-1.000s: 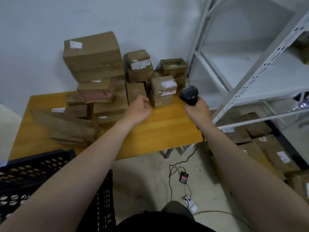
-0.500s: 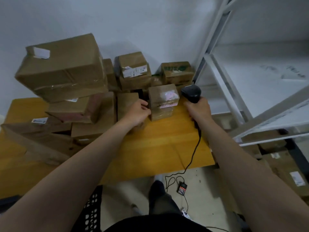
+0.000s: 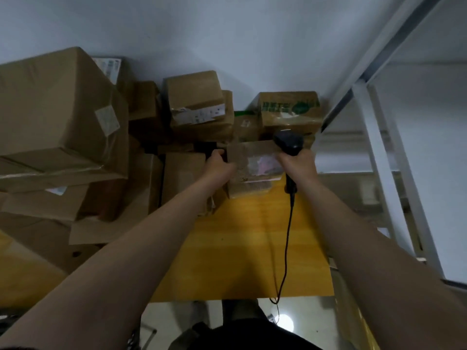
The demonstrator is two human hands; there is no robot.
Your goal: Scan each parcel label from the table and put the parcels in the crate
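Note:
A small brown parcel (image 3: 252, 165) with a white and pink label on top sits on the yellow wooden table (image 3: 242, 248). My left hand (image 3: 219, 168) grips the parcel's left side. My right hand (image 3: 298, 162) is shut on a black corded barcode scanner (image 3: 289, 144), whose head hangs over the parcel's right rear corner. Many more brown parcels are stacked behind and to the left, among them a large box (image 3: 55, 109), a labelled box (image 3: 197, 102) and a green-printed box (image 3: 290, 109). The crate is almost out of view.
A white wall stands right behind the stack. A white metal shelving rack (image 3: 394, 152) rises just right of the table. The scanner's cable (image 3: 285, 243) trails across the table and over its front edge. My legs and the floor show below.
I have stepped closer to the table, so the crate has slid out of view. My left hand has closed on the small parcel's side, and the scanner has come over the parcel.

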